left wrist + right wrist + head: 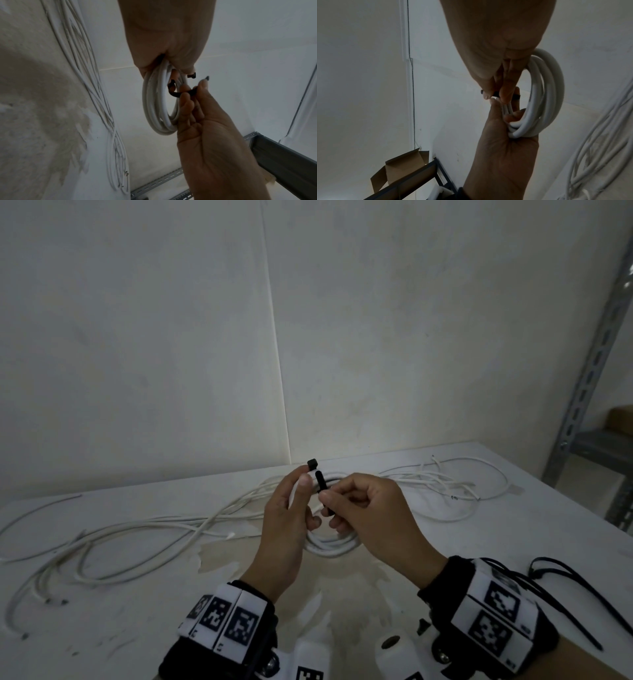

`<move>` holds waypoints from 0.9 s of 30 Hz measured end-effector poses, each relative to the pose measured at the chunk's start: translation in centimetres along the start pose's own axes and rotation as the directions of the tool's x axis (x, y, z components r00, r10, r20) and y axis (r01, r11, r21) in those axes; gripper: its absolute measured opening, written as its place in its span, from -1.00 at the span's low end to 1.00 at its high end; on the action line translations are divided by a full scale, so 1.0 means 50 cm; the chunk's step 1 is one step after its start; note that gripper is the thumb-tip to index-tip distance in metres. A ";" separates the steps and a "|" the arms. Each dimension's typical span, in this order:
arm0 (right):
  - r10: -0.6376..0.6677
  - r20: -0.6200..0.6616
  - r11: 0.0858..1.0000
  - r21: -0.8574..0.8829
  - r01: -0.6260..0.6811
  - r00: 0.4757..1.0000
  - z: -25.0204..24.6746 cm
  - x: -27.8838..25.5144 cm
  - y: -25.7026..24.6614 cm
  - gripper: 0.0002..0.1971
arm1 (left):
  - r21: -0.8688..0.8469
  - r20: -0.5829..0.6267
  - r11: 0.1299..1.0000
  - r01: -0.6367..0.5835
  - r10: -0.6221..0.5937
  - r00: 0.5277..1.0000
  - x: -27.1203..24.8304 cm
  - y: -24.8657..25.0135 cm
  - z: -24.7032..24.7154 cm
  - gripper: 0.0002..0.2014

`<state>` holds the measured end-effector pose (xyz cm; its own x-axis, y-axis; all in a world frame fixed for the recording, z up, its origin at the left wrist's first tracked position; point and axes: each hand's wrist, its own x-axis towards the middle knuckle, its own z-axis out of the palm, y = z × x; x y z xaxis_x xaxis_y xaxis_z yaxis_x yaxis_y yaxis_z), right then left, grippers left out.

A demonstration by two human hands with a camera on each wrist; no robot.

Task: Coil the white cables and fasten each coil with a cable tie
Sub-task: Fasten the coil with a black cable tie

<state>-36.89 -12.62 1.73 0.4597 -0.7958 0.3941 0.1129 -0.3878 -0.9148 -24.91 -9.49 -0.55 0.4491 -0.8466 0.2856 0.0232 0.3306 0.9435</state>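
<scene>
Left hand (291, 522) grips coil (159, 102) – right hand (370, 511) pinches cable tie (322, 484), middle hidden

White wall (137, 337) fills upper frame, plain, with a vertical panel seam (274, 337) left of centre. Light dim and greyish overall. White counter (102, 628) across lower frame, butted to the wall; surface scuffed, with a brownish patch (342, 583) of peeled finish at lower centre. Grey slotted-metal shelf upright (589, 371) at right edge, leaning across the frame from wide-angle distortion; a grey shelf (606, 446) behind it carries something brown. Right wrist view, lower left: open cardboard box (399, 173) on a dark rack (419, 180).
</scene>
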 end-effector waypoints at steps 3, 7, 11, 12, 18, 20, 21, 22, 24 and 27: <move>0.032 -0.013 0.999 -0.035 -0.032 0.999 -0.001 0.000 0.000 -0.91 | -0.025 -0.004 1.000 0.014 -0.015 1.000 -0.005 0.001 0.008 -0.75; 0.040 -0.036 0.998 -0.053 -0.042 0.999 -0.001 -0.001 -0.001 -0.87 | -0.035 -0.025 0.999 0.022 -0.023 0.999 -0.008 -0.001 0.015 -0.77; 0.058 -0.029 0.996 -0.064 -0.060 0.998 -0.001 0.000 -0.006 -0.86 | -0.023 -0.038 1.000 0.019 -0.020 0.999 -0.009 -0.003 0.016 -0.72; 0.066 -0.031 0.996 -0.060 -0.068 0.997 -0.001 0.000 -0.008 -0.86 | -0.022 -0.041 1.000 0.018 -0.019 0.999 -0.009 -0.003 0.017 -0.72; 0.112 -0.042 0.993 -0.042 -0.114 0.993 0.000 0.000 -0.017 -0.86 | -0.032 -0.046 0.999 0.023 -0.024 0.999 -0.009 -0.005 0.015 -0.72; 0.128 -0.048 0.991 -0.041 -0.130 0.991 0.001 0.001 -0.020 -0.85 | -0.029 -0.038 0.999 0.023 -0.025 0.999 -0.011 -0.005 0.014 -0.69; 0.134 -0.050 0.990 -0.042 -0.136 0.990 0.001 0.001 -0.021 -0.85 | -0.028 -0.036 0.999 0.024 -0.025 0.999 -0.012 -0.006 0.013 -0.68; 0.138 -0.053 0.989 -0.042 -0.140 0.989 0.001 0.001 -0.023 -0.85 | -0.026 -0.036 0.999 0.024 -0.025 0.999 -0.012 -0.006 0.013 -0.68; 0.146 -0.060 0.988 -0.045 -0.149 0.987 0.002 0.000 -0.025 -0.85 | -0.023 -0.038 0.999 0.027 -0.028 0.999 -0.013 -0.006 0.013 -0.68; 0.163 -0.065 0.985 -0.046 -0.166 0.985 0.002 -0.001 -0.028 -0.84 | -0.031 -0.041 0.999 0.034 -0.035 0.999 -0.017 -0.007 0.014 -0.70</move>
<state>-36.96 -12.00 2.96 0.4140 -0.8768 0.2446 -0.0052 -0.2710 -0.9626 -25.92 -9.19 -1.01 0.4845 -0.8397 0.2453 0.0662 0.3148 0.9468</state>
